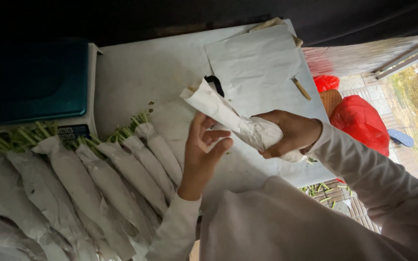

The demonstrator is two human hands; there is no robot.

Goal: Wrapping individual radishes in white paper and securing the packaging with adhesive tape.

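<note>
My right hand (289, 133) is clenching a half-rolled white paper bundle (233, 118), left hand (204, 145) released beside it (many finished green-stemmed paper rolls (97, 179) lying at eight o'clock).

You see white paper wraps (122, 179) with green stems (22, 137), a teal scale (32, 79) (dark-topped), red bags (361, 121) far right.

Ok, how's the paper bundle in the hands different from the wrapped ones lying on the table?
The held bundle is up off the table, gripped by the right hand, the left hand open beside it; the row of bundles lies flat, side by side. The row shows green stems poking out; the held one shows only paper. Both are wrapped in white paper.
</note>
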